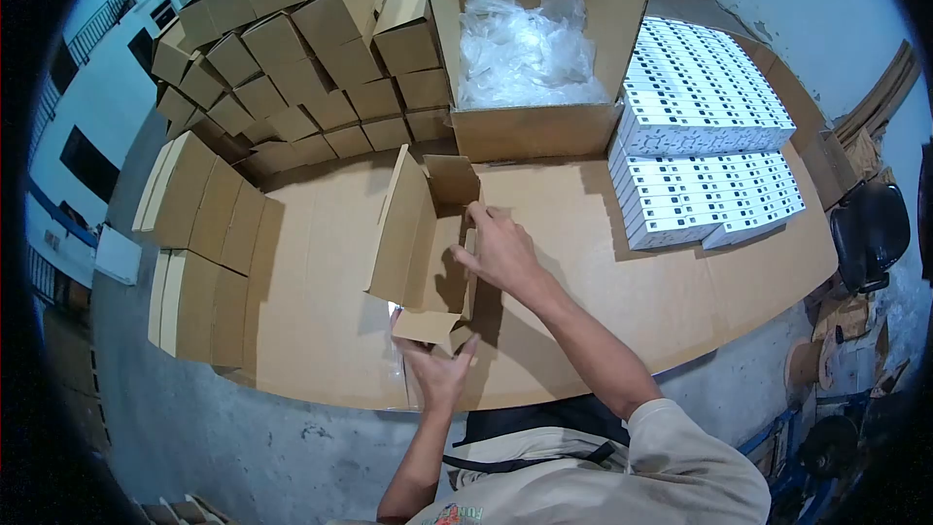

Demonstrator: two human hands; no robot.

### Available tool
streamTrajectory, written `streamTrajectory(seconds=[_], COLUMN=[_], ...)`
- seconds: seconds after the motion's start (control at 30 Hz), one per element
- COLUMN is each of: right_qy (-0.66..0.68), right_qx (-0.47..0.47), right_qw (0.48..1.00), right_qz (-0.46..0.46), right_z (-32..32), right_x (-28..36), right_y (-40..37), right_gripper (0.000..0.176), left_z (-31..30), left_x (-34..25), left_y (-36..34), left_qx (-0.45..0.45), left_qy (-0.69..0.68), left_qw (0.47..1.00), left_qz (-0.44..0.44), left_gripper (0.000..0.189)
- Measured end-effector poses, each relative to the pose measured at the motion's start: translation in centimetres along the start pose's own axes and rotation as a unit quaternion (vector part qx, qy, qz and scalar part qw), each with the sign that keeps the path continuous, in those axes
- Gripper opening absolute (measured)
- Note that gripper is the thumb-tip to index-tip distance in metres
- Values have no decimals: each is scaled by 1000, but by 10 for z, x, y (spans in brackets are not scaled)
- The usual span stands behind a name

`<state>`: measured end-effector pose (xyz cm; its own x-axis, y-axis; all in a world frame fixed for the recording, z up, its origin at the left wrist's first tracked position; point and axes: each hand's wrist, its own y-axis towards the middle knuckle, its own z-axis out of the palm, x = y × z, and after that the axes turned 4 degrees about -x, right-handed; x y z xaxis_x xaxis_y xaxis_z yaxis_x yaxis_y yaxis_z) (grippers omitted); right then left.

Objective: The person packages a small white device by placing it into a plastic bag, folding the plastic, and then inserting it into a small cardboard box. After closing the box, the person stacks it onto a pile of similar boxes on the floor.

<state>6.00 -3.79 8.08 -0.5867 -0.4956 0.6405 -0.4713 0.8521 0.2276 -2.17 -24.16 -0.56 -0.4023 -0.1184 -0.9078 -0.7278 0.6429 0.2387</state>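
Observation:
In front of me on the table stands an open brown cardboard box (416, 262), its long lid panel raised on the left and small flaps spread at both ends. My right hand (501, 251) grips the box's right wall, with the thumb over the inside and the fingers near the top edge. Below the near end, my left hand (437, 369) holds the box by its front flap, fingers partly hidden under the cardboard. Nothing shows inside the visible part of the box.
A large carton (535, 131) of clear plastic bags (530, 49) stands behind. Stacked white boxes (714, 190) with printed labels are at right. Many brown boxes (321, 68) are piled at the back left, with more brown boxes (199, 306) on the left edge. Cardboard covers the table (321, 331).

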Motion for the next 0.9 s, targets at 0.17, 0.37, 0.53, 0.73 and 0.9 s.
streamTrajectory(seconds=[0.17,0.37,0.53,0.73,0.9], right_qy=[110,323,322,318,345], right_qx=[-23,-12,-33,-35,-47], right_qw=[993,938,935,919,911], right_qz=[-37,127,148,229,220], right_z=[26,18,8,15,14], right_x=[-26,-39,-58,-102,-104], right_y=[8,6,-21,-50,-59], right_gripper=[40,35,41,37,32], left_z=[33,65,87,92,98], left_x=[37,46,23,8,25], left_y=[21,43,72,87,92], left_qx=[82,17,-62,-31,-36], left_qy=[63,51,2,-93,-52], left_qw=[992,998,998,995,998], left_qz=[-78,-23,13,-26,20], left_gripper=[106,99,69,80,94])
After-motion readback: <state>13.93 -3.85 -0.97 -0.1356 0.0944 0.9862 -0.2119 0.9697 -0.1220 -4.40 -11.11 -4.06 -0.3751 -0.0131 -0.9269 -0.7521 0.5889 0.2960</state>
